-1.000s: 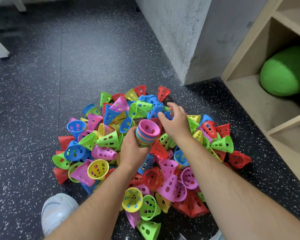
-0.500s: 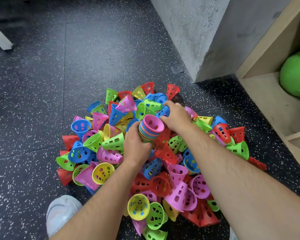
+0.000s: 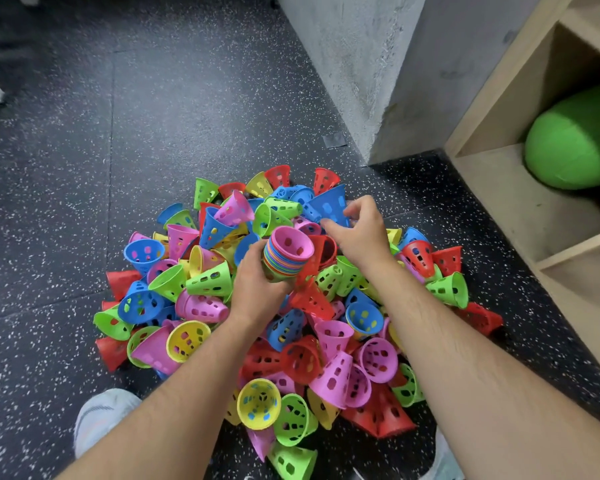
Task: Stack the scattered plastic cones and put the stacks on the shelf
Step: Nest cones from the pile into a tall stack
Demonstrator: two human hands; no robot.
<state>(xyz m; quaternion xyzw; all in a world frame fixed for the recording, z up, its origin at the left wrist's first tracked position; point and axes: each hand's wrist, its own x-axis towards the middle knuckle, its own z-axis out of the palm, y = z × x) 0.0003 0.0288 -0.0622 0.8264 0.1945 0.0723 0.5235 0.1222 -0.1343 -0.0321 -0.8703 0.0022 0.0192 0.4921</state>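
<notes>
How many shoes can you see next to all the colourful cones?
2. One shoe sits at the lower left of the cone pile. The other shoe is at the bottom edge on the right, partly cut off.

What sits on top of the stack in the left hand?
A pink cone is uppermost, mouth open; coloured rims of the stack show beneath it. The left hand covers the stack's lower part.
</notes>
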